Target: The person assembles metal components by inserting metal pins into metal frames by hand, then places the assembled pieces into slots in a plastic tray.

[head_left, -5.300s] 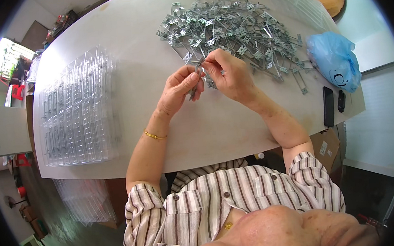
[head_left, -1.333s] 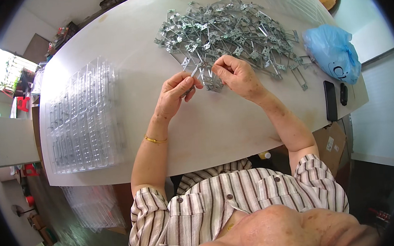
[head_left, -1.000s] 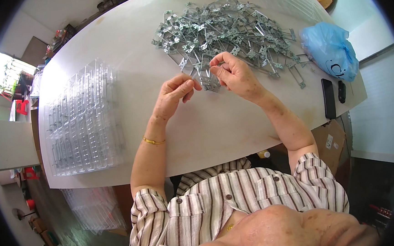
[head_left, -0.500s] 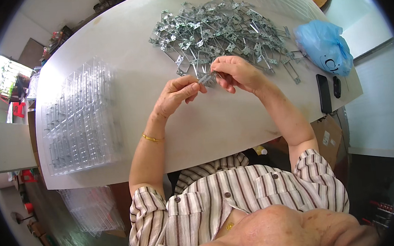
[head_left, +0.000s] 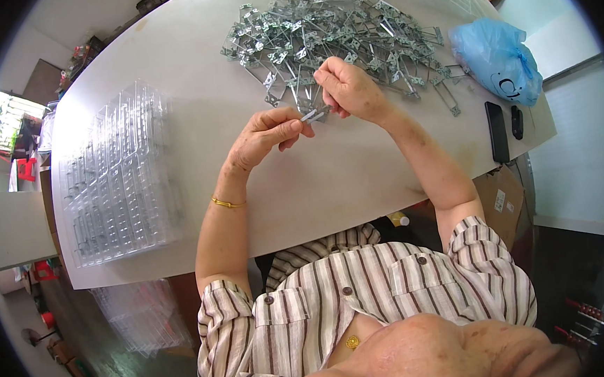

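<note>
Both hands, left hand (head_left: 262, 136) and right hand (head_left: 348, 91), pinch one small metal clip (head_left: 315, 115) between them

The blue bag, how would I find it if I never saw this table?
Start at the white table and go to its far right end. Past the big heap of metal clips sits the blue bag, crumpled and soft, the only blue thing there, with two dark, flat gadgets just below.

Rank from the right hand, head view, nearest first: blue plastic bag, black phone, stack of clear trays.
From the right hand:
1. Blue plastic bag, to its right by the table edge.
2. Black phone, right and nearer the person; close to the bag's rank.
3. Stack of clear trays, far left.
</note>
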Tool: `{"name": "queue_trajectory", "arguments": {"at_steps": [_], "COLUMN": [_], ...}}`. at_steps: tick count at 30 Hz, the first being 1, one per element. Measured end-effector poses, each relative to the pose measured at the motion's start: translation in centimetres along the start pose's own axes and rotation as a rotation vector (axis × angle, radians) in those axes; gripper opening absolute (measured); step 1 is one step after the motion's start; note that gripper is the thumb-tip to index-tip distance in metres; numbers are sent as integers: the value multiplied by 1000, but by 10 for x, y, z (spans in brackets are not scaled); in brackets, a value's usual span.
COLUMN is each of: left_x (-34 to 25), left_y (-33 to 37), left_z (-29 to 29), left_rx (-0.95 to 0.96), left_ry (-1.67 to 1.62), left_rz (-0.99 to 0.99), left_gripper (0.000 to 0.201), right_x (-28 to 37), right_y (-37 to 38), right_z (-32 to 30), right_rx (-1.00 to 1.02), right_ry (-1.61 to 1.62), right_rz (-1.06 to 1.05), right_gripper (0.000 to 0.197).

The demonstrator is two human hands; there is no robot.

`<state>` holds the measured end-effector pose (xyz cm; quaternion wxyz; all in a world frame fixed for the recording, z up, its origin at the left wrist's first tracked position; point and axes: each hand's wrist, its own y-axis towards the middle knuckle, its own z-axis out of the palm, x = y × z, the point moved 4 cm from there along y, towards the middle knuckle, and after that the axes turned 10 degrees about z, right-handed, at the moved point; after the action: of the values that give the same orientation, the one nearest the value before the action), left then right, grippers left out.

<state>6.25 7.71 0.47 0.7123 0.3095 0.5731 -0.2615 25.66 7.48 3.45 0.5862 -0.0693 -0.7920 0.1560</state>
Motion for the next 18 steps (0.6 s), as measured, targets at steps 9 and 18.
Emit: {"name": "queue_trajectory", "arguments": {"at_steps": [9,18], "left_x": [12,16], "left_y": [0,-5], "left_z": [-19,-11], "left_rx": [-217,-142], "left_ry": [-124,-23], "left_rz": [18,20], "left_gripper": [24,23], "right_x": [-6,-12], "right_y": [-27,-26], "right_z": [5,14], "right_rx": [34,64], "right_ry": [70,81], "right_rz": [-8,33], "right_gripper": [19,18]}}
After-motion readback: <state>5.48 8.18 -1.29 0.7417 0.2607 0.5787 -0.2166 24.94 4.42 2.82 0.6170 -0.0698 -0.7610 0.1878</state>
